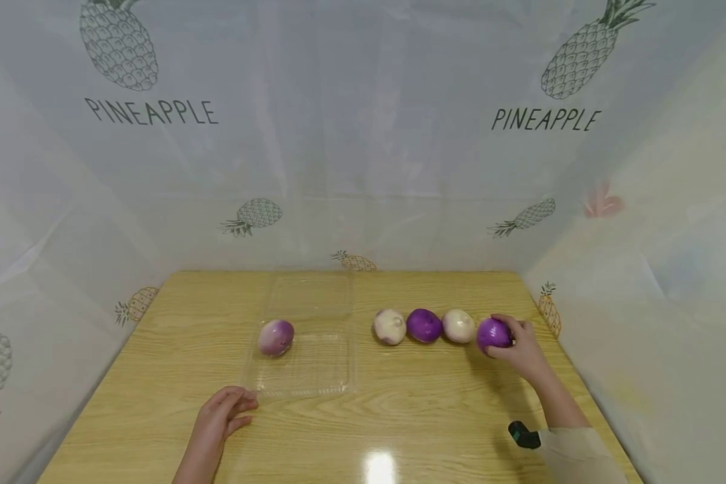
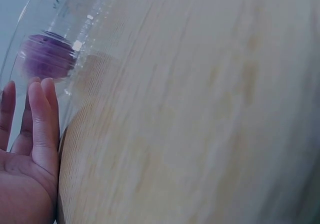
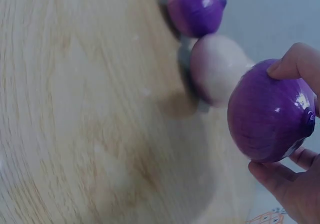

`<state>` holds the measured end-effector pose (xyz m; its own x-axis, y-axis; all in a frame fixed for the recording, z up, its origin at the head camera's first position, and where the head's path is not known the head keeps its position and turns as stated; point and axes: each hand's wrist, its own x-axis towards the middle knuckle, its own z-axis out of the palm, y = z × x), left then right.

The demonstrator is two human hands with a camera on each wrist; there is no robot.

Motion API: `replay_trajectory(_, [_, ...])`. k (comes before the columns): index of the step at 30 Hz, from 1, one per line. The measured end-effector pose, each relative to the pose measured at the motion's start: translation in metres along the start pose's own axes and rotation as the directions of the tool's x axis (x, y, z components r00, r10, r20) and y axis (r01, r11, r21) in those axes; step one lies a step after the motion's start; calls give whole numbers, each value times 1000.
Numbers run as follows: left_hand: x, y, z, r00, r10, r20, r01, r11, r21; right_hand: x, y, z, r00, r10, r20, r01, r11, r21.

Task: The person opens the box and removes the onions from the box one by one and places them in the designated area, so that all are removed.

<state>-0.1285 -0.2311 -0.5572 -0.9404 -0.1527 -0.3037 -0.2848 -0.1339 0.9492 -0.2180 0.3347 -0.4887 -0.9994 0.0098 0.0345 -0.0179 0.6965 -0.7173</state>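
My right hand (image 1: 523, 349) grips a glossy purple onion (image 1: 493, 337) at the right end of a row, thumb on one side and fingers on the other; the right wrist view shows this purple onion (image 3: 270, 111) close up. Left of it, in line, are a whitish onion (image 1: 458, 326), another purple onion (image 1: 424, 325) and a second whitish onion (image 1: 390, 327). A clear plastic container (image 1: 320, 388) lies with its lid folded back, holding a pink-and-white onion (image 1: 275, 337). My left hand (image 1: 220, 418) is at its front left corner, fingers extended; whether they touch it I cannot tell.
The wood-grain table (image 1: 423, 430) runs back to a pale curtain (image 1: 363, 148) printed with pineapples, which also hangs along both sides. A black device (image 1: 523, 435) is strapped at my right wrist.
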Motion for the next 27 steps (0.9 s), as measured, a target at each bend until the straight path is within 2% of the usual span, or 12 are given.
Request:
replay_trajectory(10, [-1,-2,3,1000,15,-13,-15,1000,7,15,17,0,999,32,16,-32,999,1])
replay_trajectory(27, [-1,-8,3,999,31,-8,-31,1000,-5,35,44,7,1000,12,-20,-13,1000,-14])
